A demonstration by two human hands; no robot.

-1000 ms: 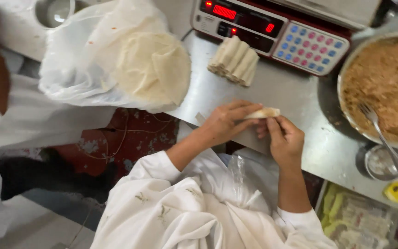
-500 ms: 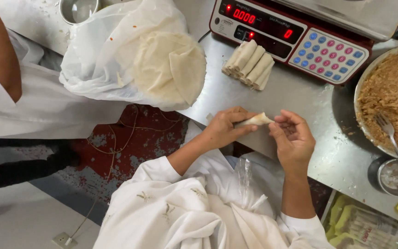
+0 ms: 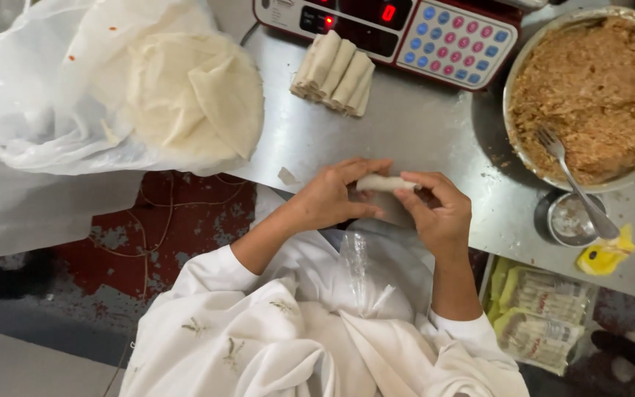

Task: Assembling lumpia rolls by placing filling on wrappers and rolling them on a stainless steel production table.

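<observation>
Both hands pinch the pale roll (image 3: 382, 183) just above the desk (image 3: 435, 132) edge, its long axis running left to right, the left hand (image 3: 332, 197) clamped on its left end and the right hand (image 3: 441, 213) on its right.

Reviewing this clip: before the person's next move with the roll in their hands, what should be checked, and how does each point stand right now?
1. Both hands on the roll: ok; left hand and right hand pinch it from either side.
2. Roll fully closed: cannot tell; fingers cover its ends.
3. Free space beside the finished rolls on the steel table: ok.
4. Wrappers at hand: ok; stack lies in the open plastic bag.
5. Filling left in the bowl: ok; fork rests on its rim.
</observation>
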